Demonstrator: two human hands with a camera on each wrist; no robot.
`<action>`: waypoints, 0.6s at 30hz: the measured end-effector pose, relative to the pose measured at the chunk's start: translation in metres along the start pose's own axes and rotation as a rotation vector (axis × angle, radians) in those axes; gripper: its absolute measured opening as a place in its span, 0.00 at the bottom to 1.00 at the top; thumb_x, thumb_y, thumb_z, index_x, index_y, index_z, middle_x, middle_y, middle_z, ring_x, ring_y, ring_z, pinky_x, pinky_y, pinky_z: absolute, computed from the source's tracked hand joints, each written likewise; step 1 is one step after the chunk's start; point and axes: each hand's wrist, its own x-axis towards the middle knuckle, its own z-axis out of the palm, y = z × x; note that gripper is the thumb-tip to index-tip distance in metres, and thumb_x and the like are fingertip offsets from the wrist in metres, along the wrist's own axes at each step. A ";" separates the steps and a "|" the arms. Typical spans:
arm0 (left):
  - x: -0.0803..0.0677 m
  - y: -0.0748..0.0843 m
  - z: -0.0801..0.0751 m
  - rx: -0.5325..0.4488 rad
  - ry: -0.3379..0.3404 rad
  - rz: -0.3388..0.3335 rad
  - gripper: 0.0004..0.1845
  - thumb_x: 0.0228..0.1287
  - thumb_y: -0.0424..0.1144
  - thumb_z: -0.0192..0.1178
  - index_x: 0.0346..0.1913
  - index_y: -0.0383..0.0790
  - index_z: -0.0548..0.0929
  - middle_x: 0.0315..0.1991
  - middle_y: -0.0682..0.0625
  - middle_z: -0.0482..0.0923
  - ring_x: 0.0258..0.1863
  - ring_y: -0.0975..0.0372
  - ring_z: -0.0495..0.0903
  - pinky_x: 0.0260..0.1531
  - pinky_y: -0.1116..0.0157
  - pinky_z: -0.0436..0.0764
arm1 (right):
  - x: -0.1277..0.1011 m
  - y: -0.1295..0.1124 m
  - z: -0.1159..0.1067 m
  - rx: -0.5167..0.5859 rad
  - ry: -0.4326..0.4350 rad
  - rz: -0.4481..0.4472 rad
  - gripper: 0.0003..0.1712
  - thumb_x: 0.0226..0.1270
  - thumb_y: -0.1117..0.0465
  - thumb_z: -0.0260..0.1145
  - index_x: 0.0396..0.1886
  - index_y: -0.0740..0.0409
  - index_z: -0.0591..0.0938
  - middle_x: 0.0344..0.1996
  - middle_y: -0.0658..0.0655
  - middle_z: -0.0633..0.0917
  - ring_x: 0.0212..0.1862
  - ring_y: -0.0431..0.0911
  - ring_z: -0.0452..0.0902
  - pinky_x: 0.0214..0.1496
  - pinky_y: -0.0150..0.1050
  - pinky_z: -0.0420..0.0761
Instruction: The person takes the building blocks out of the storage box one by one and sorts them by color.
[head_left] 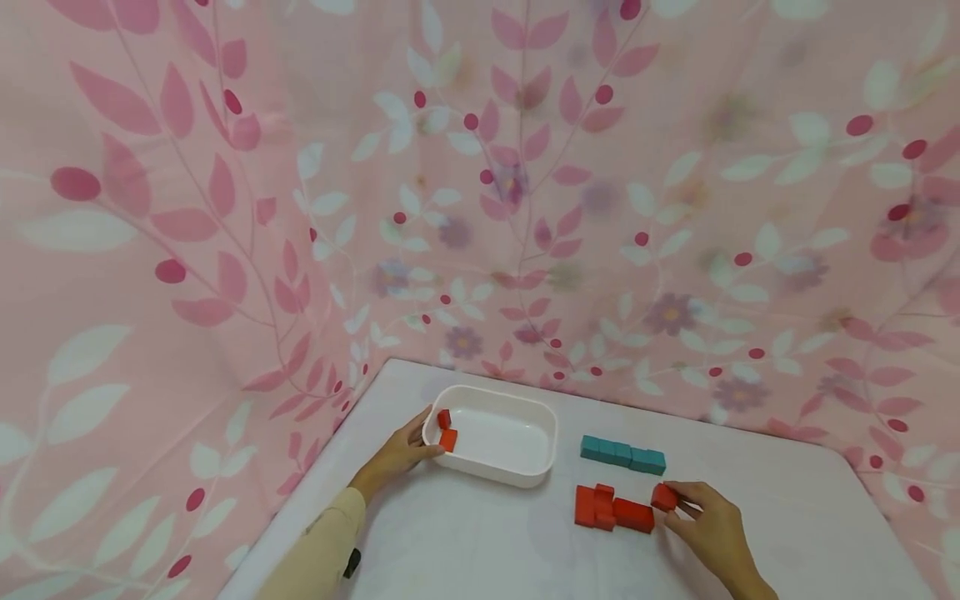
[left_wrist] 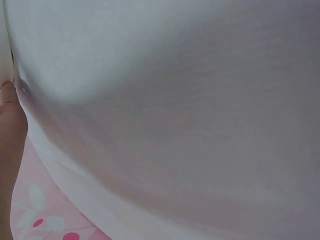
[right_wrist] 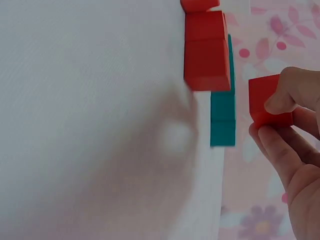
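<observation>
Head view high above table point(head_left: 480, 533); wrist views close, perhaps blurred.

Teal blocks point(head_left: 622, 454): row on the table point(head_left: 787, 517), near its back
Curtain point(head_left: 225, 208): pink, leaf-patterned, behind the table

place: makeshift recording booth | evidence: floral curtain point(head_left: 675, 208) backdrop (pink), white table point(head_left: 787, 517)

Red cube point(right_wrist: 267, 100) pinched in the right hand point(right_wrist: 295, 150), beside red blocks point(right_wrist: 206, 55) and teal blocks point(right_wrist: 223, 117)
</observation>
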 end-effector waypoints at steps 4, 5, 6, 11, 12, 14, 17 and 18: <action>0.001 0.000 -0.002 0.001 0.004 -0.012 0.46 0.62 0.36 0.67 0.78 0.56 0.52 0.75 0.42 0.55 0.71 0.50 0.61 0.60 0.57 0.72 | -0.003 0.006 -0.002 -0.031 -0.069 0.080 0.26 0.50 0.69 0.75 0.52 0.68 0.82 0.45 0.62 0.83 0.46 0.56 0.81 0.43 0.47 0.84; 0.001 0.000 -0.003 0.002 0.007 -0.015 0.46 0.62 0.37 0.67 0.78 0.56 0.52 0.74 0.43 0.56 0.71 0.51 0.61 0.60 0.57 0.73 | -0.003 0.007 -0.002 -0.026 -0.092 0.102 0.25 0.50 0.69 0.75 0.51 0.68 0.82 0.44 0.62 0.83 0.46 0.56 0.81 0.44 0.47 0.84; 0.002 0.000 -0.004 0.003 0.011 -0.018 0.46 0.62 0.36 0.68 0.78 0.57 0.53 0.74 0.43 0.57 0.70 0.52 0.62 0.60 0.58 0.73 | -0.002 0.008 -0.001 -0.020 -0.114 0.123 0.25 0.51 0.68 0.75 0.51 0.68 0.82 0.44 0.61 0.84 0.46 0.55 0.80 0.45 0.48 0.84; 0.003 0.002 -0.004 0.022 0.012 -0.020 0.47 0.62 0.36 0.67 0.78 0.56 0.52 0.73 0.42 0.58 0.69 0.50 0.63 0.60 0.57 0.74 | -0.001 0.013 0.005 -0.016 -0.185 0.193 0.23 0.49 0.68 0.73 0.49 0.67 0.83 0.43 0.60 0.84 0.44 0.53 0.79 0.46 0.52 0.84; 0.003 0.002 -0.004 0.029 0.012 -0.019 0.47 0.62 0.37 0.68 0.78 0.55 0.51 0.73 0.41 0.59 0.69 0.50 0.64 0.60 0.57 0.74 | -0.001 0.014 0.006 -0.023 -0.188 0.199 0.23 0.49 0.68 0.73 0.49 0.67 0.84 0.43 0.60 0.84 0.44 0.53 0.79 0.46 0.52 0.84; 0.002 0.002 -0.003 0.033 0.009 -0.022 0.47 0.62 0.37 0.68 0.78 0.55 0.51 0.73 0.40 0.58 0.69 0.49 0.63 0.60 0.56 0.74 | -0.002 0.016 0.008 -0.032 -0.199 0.207 0.23 0.48 0.69 0.73 0.48 0.67 0.84 0.43 0.60 0.84 0.44 0.53 0.79 0.46 0.52 0.83; 0.001 0.002 -0.001 0.015 0.007 -0.045 0.48 0.61 0.37 0.68 0.78 0.56 0.52 0.73 0.42 0.59 0.70 0.50 0.63 0.60 0.56 0.73 | -0.003 0.017 0.010 -0.044 -0.207 0.214 0.23 0.48 0.69 0.73 0.48 0.67 0.84 0.43 0.61 0.84 0.44 0.53 0.79 0.46 0.53 0.83; 0.000 0.002 0.000 0.011 0.005 -0.040 0.48 0.61 0.37 0.68 0.78 0.55 0.51 0.73 0.41 0.59 0.70 0.49 0.63 0.60 0.56 0.72 | -0.003 0.017 0.010 -0.046 -0.209 0.218 0.24 0.47 0.69 0.73 0.48 0.67 0.84 0.43 0.61 0.84 0.44 0.54 0.79 0.46 0.53 0.83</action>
